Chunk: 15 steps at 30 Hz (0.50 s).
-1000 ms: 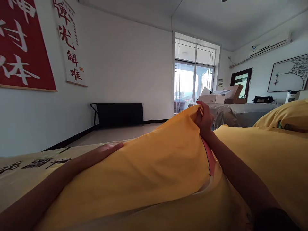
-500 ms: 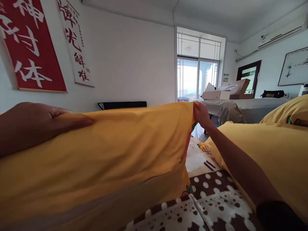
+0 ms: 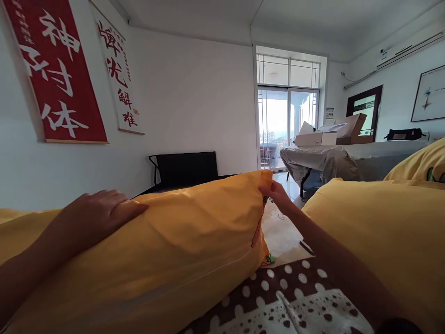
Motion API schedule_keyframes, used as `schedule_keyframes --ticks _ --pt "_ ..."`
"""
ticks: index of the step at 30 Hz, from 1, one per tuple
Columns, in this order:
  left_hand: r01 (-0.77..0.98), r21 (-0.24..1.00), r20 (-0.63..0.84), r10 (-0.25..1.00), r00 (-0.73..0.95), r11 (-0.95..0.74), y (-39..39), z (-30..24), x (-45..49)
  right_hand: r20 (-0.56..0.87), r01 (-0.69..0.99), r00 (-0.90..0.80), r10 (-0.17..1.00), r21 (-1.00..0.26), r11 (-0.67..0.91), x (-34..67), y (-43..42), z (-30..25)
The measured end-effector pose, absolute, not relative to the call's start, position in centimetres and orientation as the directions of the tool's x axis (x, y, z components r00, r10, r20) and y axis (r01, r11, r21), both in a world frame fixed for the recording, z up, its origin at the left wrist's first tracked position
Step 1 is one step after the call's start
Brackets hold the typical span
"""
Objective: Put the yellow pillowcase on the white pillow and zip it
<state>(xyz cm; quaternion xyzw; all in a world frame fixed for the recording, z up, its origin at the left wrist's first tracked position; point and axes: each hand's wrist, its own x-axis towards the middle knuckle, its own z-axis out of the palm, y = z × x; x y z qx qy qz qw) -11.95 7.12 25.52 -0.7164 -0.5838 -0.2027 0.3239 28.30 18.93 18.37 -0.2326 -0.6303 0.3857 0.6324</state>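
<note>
A long yellow pillow [image 3: 181, 250] lies across the lower left, close to the camera. My left hand [image 3: 99, 215] rests flat on its top near the left end, fingers stretched out. My right hand [image 3: 276, 195] pinches the pillow's far right corner, fingers closed on the yellow cloth. A second yellow pillow [image 3: 375, 222] lies to the right, under my right forearm.
A brown bedsheet with white dots [image 3: 278, 301] shows below the pillows. A table under a grey cover [image 3: 333, 160] bears cardboard boxes [image 3: 316, 138]. A black bench [image 3: 186, 168] stands by the wall. Red and white calligraphy scrolls [image 3: 59, 74] hang at left. Glass doors [image 3: 287, 125] are behind.
The pillow has dropped lower and swung left. My right hand came down with its corner; my left hand slid further along the top. The dotted sheet came into view.
</note>
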Motion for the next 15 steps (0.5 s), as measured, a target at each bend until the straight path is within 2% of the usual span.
schedule_keyframes --ticks 2,4,7,11,15 --pt "0.952 -0.288 0.646 0.713 0.273 -0.103 7.5 25.9 -9.9 0.575 -0.241 -0.004 0.818 -0.794 0.558 27.9 19.1 17.5" --pt "0.961 -0.257 0.675 0.693 0.254 -0.102 7.8 25.8 -6.5 0.556 -0.303 0.101 0.825 -0.773 0.558 27.0 19.3 17.4" --pt "0.948 -0.245 0.709 0.629 0.319 -0.203 8.7 25.6 0.3 0.535 -0.378 0.149 0.831 -0.746 0.548 25.6 19.4 17.9" --pt "0.923 -0.072 0.753 0.587 0.299 -0.378 11.3 25.9 8.9 0.538 -0.316 0.148 0.83 -0.77 0.555 25.0 19.5 18.4" --pt "0.858 0.115 0.599 0.724 0.342 -0.5 14.0 25.8 12.9 0.558 -0.313 0.158 0.815 -0.754 0.577 26.7 20.1 18.0"
